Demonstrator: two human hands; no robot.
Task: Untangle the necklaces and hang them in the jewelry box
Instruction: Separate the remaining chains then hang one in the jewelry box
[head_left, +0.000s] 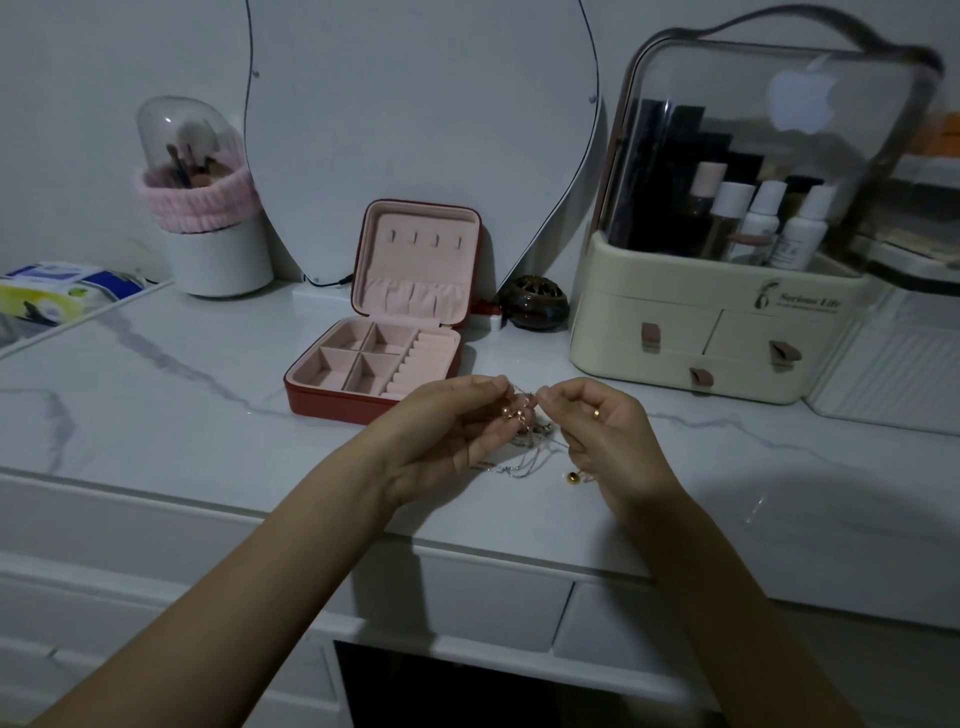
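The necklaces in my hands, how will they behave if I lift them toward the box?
The necklaces look like thin chains drooping in loops between the left hand and right hand, so probably floppy and light. Loose strands trail onto the tabletop, so they may snag or re-tangle. The gold bead would likely swing.

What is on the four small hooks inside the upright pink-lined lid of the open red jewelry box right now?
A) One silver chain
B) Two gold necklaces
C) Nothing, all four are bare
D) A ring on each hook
C: the four hooks in the lid of the red jewelry box are bare, and the tangled thin chains are pinched between the left hand and right hand.
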